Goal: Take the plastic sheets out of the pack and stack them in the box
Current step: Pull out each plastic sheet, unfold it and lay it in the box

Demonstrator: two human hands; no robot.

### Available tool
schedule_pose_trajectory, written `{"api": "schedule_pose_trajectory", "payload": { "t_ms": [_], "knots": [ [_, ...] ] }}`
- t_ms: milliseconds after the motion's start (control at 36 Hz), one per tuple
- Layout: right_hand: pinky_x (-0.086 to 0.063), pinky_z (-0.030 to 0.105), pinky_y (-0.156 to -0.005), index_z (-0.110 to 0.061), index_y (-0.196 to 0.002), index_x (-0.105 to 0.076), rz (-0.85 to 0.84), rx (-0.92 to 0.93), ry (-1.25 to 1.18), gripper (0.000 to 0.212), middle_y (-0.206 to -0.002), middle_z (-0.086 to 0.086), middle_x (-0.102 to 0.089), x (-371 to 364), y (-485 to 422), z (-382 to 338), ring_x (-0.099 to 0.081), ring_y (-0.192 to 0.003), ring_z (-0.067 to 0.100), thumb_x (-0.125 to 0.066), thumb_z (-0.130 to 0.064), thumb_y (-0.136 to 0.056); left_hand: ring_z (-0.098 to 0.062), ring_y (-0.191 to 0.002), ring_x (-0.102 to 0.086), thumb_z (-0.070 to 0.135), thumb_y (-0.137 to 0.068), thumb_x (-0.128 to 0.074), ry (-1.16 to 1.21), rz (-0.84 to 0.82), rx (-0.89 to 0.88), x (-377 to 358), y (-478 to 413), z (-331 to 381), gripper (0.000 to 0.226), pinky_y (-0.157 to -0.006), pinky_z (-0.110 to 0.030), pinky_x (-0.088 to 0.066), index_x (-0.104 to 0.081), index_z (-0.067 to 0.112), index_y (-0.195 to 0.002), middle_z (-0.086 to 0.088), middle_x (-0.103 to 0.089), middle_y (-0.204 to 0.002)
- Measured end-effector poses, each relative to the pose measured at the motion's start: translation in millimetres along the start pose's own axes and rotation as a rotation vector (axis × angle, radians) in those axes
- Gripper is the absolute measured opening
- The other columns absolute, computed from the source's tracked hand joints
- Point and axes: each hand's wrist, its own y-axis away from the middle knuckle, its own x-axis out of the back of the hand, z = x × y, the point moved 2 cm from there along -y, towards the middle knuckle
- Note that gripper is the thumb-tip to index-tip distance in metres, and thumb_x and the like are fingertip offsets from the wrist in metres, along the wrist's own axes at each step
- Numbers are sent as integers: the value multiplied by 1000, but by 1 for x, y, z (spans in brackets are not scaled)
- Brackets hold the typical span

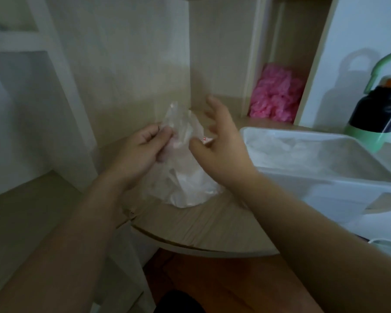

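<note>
Clear plastic filled our view: the pack (185, 184) stood on the desk (212, 231), just left of the box (325, 190). Our left hand (142, 152) pinched the pack's upper edge, fingers curled on the film. Our right hand (224, 141) hovered at the opening, fingers spread, gripping nothing. Some sheets (278, 145) already lay in the box, so we judged ourselves mid-task — reaching for another. Next, the right fingers would need to slip inside and pinch one thin sheet — the left holding the mouth open.
</note>
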Motion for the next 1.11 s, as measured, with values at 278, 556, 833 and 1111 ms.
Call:
{"api": "schedule_pose_trajectory", "payload": {
  "t_ms": [278, 556, 833, 1111],
  "knots": [
    [-50, 32, -61, -2, -72, -64, -149, -225, -83, 16, -58, 0, -55, 36, -30, -5, -51, -53, 10, -64, -10, -85, -10, -89, -67, 68, -73, -62, 236, -194, 67, -9, -7, 25, 46, -84, -32, -52, -73, 27, -91, 5, -73, -96],
    [-26, 17, -36, -10, -64, -52, -19, -475, -203, 23, -56, 2, -46, 78, -26, 14, -36, -41, 11, -55, -7, -87, 4, -73, -64, 27, -79, -76, 13, -138, -37, -35, -14, 33, 34, -68, -19, -50, -63, 36, -108, 19, -70, -86],
    [-24, 13, -33, -8, -76, -53, 94, -555, -4, 17, -55, 2, -47, 133, -13, 38, -32, -31, 9, -52, -17, -91, -8, -69, -55, 36, -96, -54, -71, 204, -75, -83, -50, 54, 18, -67, -23, -43, -61, 24, -84, 7, -60, -80],
    [-25, 17, -34, -8, -75, -56, 28, -551, -39, 23, -53, 3, -51, 152, -10, 44, -32, -33, 10, -52, -21, -94, -2, -82, -60, 23, -86, -66, -308, -187, -216, -141, -52, 46, 22, -82, -26, -48, -65, 32, -106, 9, -68, -95]
  ]
}}
